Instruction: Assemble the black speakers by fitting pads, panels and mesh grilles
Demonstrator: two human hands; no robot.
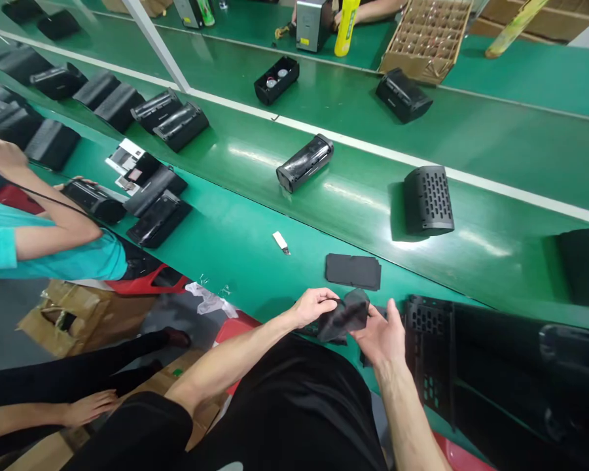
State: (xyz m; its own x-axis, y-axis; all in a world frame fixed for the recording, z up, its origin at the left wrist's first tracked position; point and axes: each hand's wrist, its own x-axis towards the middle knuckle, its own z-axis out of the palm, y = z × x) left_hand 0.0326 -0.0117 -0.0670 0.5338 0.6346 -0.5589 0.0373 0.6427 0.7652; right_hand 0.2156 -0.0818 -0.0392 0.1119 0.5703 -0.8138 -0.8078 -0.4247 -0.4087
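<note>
My left hand (317, 307) pinches a thin, floppy black sheet (344, 315) near the front edge of the green bench. At the sheet's right side is my right hand (381, 332), palm up, with its thumb raised apart from the sheet and its fingertips touching the edge or partly behind it. A small stack of flat black sheets (353, 271) lies just beyond my hands. Some dark pieces sit under the held sheet, mostly hidden by it and my hands. To the right stands a black perforated panel (429, 317).
Several black speaker housings, one (305, 162) straight ahead and another (428, 199) with a slotted face, lie along the green conveyor (245, 176). A white-handled cutter (281, 243) rests on the bench. At left, a co-worker's arm (53, 203) reaches over more housings. A divided carton (427, 39) stands across.
</note>
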